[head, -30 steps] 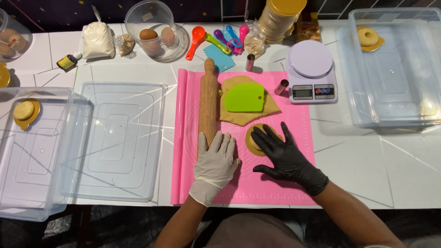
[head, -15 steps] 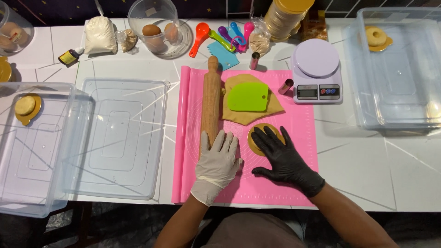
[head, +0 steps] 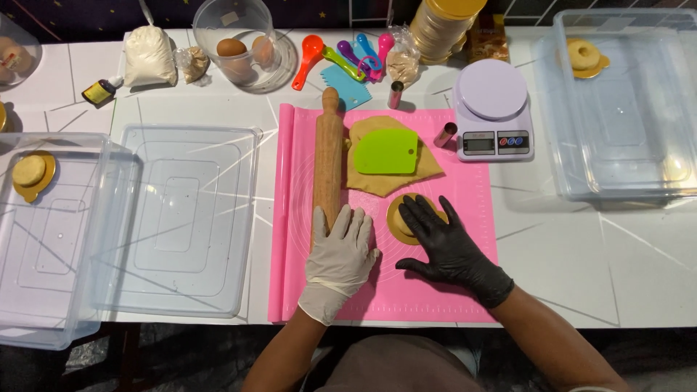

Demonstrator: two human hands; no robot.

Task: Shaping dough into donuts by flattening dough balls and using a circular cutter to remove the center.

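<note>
Left hand (head: 340,255), white glove, lies flat and spread over near end of wooden rolling pin (head: 328,156), gripping nothing. Right hand (head: 444,247), black glove, fingers splayed wide, presses small dough round (head: 404,220) on gold disc, middle of pink mat (head: 385,218) toward its near edge. Green scraper (head: 385,151) rests on rolled dough sheet (head: 430,168) toward mat's far edge. Scale (head: 494,109) off mat's far right corner. Best pressed evenly, palm level, pin steadied against rolling.

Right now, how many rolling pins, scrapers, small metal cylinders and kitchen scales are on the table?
Rolling pin: 1
Scrapers: 2, one green, one blue
Small metal cylinders: 2, one above the mat, one beside the scale
Kitchen scale: 1
Total: 6
</note>
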